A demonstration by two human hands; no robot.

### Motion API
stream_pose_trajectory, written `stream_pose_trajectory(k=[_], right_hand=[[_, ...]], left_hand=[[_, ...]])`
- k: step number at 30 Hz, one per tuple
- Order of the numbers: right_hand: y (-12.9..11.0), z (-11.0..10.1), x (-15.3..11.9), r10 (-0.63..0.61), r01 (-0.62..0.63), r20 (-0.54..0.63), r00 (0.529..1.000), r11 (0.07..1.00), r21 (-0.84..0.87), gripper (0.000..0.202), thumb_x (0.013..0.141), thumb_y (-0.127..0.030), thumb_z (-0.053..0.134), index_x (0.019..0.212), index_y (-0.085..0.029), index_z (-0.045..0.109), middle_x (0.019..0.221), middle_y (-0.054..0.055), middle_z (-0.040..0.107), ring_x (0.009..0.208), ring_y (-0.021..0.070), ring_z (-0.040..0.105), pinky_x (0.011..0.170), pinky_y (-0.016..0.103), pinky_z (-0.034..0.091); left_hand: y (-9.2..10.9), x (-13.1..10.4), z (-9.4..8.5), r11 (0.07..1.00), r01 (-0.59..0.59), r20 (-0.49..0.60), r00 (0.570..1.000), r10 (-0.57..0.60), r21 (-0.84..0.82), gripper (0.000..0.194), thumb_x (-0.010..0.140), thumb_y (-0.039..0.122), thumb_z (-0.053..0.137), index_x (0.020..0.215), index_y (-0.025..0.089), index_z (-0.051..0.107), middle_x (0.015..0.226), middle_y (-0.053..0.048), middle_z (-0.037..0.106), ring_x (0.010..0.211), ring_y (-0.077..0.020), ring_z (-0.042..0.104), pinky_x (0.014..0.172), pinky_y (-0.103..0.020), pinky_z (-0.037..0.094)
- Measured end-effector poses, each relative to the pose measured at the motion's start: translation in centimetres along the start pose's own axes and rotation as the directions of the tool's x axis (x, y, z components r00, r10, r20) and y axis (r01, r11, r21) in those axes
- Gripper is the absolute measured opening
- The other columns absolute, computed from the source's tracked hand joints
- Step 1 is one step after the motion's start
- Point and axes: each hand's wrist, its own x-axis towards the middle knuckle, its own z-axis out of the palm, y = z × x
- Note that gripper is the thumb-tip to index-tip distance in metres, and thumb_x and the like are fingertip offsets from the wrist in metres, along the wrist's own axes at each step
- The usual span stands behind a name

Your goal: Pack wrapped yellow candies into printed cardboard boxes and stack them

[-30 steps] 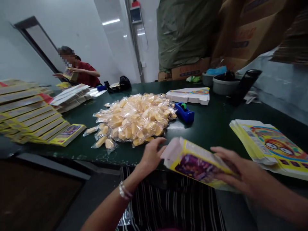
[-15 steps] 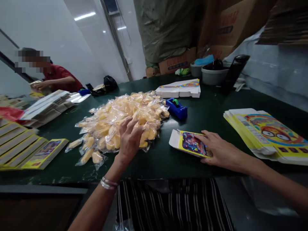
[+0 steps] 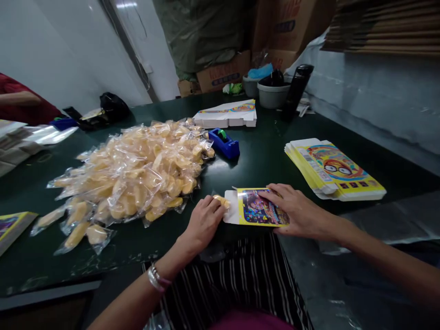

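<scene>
My left hand point(image 3: 205, 222) is closed on a small clear packet point(image 3: 222, 200) with a yellowish piece inside, held at the open white flap of a box. Around the far end of that yellow printed carton point(image 3: 263, 208), my right hand point(image 3: 297, 211) is wrapped, thumb on top, the box lying flat near the table's front edge. Left of my hands spreads a big pile of yellowish pieces in clear packets point(image 3: 137, 169). Several single packets point(image 3: 77, 234) lie at its near side.
A blue tape dispenser point(image 3: 224, 143) stands just behind the pile. Flat printed cartons are stacked at right point(image 3: 335, 172) and at the back point(image 3: 227, 114). Grey tubs point(image 3: 273, 95) and a black bottle point(image 3: 298, 89) stand at the far edge. A person's red sleeve point(image 3: 24, 101) shows at far left.
My left hand has moved from the pile to the carton's open end with a packet. My right hand still grips the carton. The view has turned to the right.
</scene>
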Motion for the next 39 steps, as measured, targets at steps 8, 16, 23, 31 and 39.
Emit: stream_pose_trajectory(k=[8, 16, 23, 31, 39], right_hand=[[0.5, 1.6, 0.2, -0.057, 0.057, -0.112, 0.992, 0.998, 0.004, 0.084, 0.066, -0.038, 0.078, 0.142, -0.025, 0.043, 0.142, 0.018, 0.047, 0.128, 0.0414, 0.044, 0.093, 0.057, 0.046], [0.4, 1.3, 0.2, -0.036, 0.037, -0.095, 0.995, 0.999, 0.007, 0.082, 0.067, -0.041, 0.078, 0.141, -0.026, 0.045, 0.14, 0.017, 0.049, 0.126, 0.0413, 0.046, 0.089, 0.057, 0.048], [1.1, 1.5, 0.2, 0.01, -0.01, -0.096, 0.995, 1.0, -0.004, 0.084, 0.067, -0.044, 0.078, 0.143, -0.026, 0.045, 0.141, 0.018, 0.049, 0.126, 0.0417, 0.047, 0.089, 0.057, 0.048], [2.4, 0.8, -1.3, 0.026, -0.029, -0.083, 0.996, 0.999, -0.025, 0.082, 0.07, -0.044, 0.075, 0.144, -0.023, 0.046, 0.141, 0.018, 0.049, 0.125, 0.0404, 0.049, 0.09, 0.054, 0.049], [3.3, 1.3, -1.5, -0.037, 0.034, -0.09, 0.995, 0.999, -0.04, 0.082, 0.071, -0.045, 0.073, 0.145, -0.022, 0.045, 0.141, 0.021, 0.047, 0.126, 0.0431, 0.048, 0.09, 0.058, 0.049]], left_hand=[[-0.5, 0.1, -2.2, 0.986, 0.156, 0.012, 0.988, -0.156, -0.062, 0.028, 0.089, 0.004, 0.047, 0.096, 0.02, 0.069, 0.086, -0.001, 0.073, 0.074, -0.0135, 0.066, 0.068, -0.024, 0.054], [-7.9, 4.8, -5.2, 0.778, 0.407, 0.006, 0.884, -0.467, 0.478, 0.035, 0.085, 0.017, 0.062, 0.119, 0.013, 0.061, 0.113, -0.019, 0.063, 0.107, -0.0364, 0.056, 0.087, -0.051, 0.049], [-5.1, 1.5, -2.9, 0.943, 0.117, 0.161, 0.972, -0.174, 0.31, 0.032, 0.091, 0.005, 0.044, 0.106, 0.02, 0.069, 0.105, -0.011, 0.07, 0.098, -0.0252, 0.061, 0.088, -0.042, 0.051], [-2.5, -3.6, -4.3, 0.93, 0.212, -0.07, 0.967, -0.243, -0.301, 0.036, 0.09, 0.012, 0.051, 0.123, 0.021, 0.06, 0.132, -0.01, 0.064, 0.131, -0.0262, 0.052, 0.11, -0.049, 0.042], [-2.3, -4.2, -4.7, 0.884, 0.464, 0.109, 0.877, -0.468, 0.065, 0.046, 0.087, 0.032, 0.066, 0.13, 0.02, 0.055, 0.134, -0.014, 0.061, 0.117, -0.0305, 0.062, 0.094, -0.046, 0.054]])
